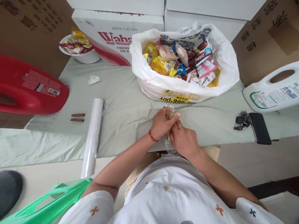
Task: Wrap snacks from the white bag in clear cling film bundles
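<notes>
My left hand (161, 122), with a red string bracelet at the wrist, is closed around clear crinkled plastic film (171, 148) near the table's front edge. Pressed up against it, my right hand (185, 138) also grips the film, its fingers bent. Something yellow-green shows through the plastic between the hands, mostly covered by my fingers, so its kind is unclear. Just beyond my hands stands a white plastic bag (149, 84) full of wrapped snacks (163, 65).
Left lie a plastic film roll (92, 137), two brown sticks (78, 117), a crumpled wrapper (94, 79) and a red jug (30, 87). A white bowl (87, 57) holds packets. Right are keys (242, 120), a phone (260, 128) and a white detergent bottle (273, 88). Boxes (112, 37) line the back.
</notes>
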{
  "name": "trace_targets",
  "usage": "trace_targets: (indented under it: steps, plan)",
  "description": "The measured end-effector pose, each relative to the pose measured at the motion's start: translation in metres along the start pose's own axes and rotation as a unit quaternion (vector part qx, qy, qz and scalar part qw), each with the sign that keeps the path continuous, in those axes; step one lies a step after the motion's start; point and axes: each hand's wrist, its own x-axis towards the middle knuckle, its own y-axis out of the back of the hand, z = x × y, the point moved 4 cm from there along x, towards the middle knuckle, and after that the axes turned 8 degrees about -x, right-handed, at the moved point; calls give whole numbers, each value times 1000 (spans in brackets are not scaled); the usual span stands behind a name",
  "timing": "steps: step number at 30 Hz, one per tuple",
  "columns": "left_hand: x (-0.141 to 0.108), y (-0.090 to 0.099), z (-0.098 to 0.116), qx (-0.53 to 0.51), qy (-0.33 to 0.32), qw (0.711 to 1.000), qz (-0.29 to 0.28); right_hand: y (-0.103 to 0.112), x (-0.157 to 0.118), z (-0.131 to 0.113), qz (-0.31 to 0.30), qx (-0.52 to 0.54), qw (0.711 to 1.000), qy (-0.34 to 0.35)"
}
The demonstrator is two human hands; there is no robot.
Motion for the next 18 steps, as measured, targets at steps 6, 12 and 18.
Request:
trace_targets:
  steps: [6,12,18]
  plan:
    - [34,-3,0,67,-6,997,31,-4,-3,1,8,-4,1000,9]
    - [61,1,-11,143,-2,989,27,-4,-14,-2,18,2,999,27]
    - [63,-2,-22,234,-9,972,11,-16,-51,-11,10,20,998,56]
